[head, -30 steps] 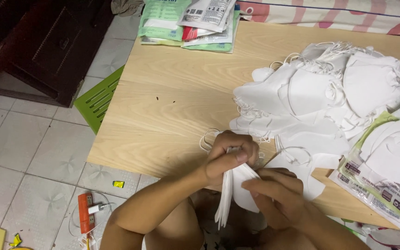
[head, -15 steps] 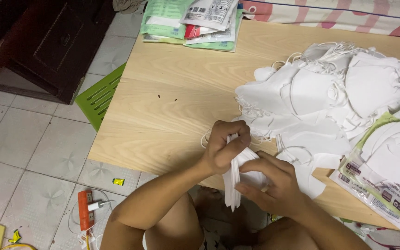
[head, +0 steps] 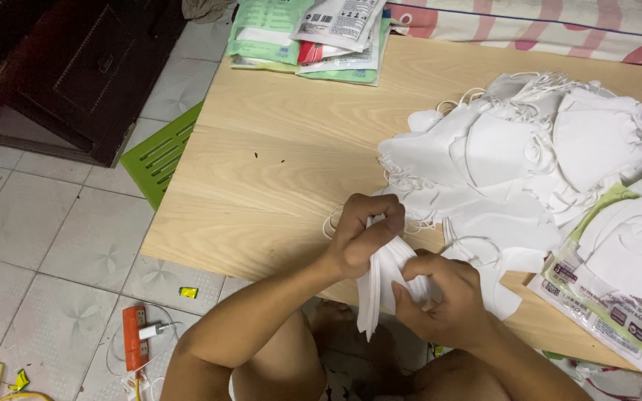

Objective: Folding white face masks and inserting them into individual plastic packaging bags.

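Gripping the mask stack (head: pixel 377 286) as before; right hand (head: pixel 443 301) now higher.

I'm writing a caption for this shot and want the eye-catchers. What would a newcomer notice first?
First, the big heap of white face masks spread over the right side of the wooden table. Next, at the table's near edge, the left hand and right hand together grip a small stack of white masks. On the floor at left lies a bright green plastic tray.

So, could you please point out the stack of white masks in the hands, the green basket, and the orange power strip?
stack of white masks (head: pixel 371 297), head view, lower folded edge.
green basket (head: pixel 159 154), head view, slotted side.
orange power strip (head: pixel 134 338), head view, middle of body.
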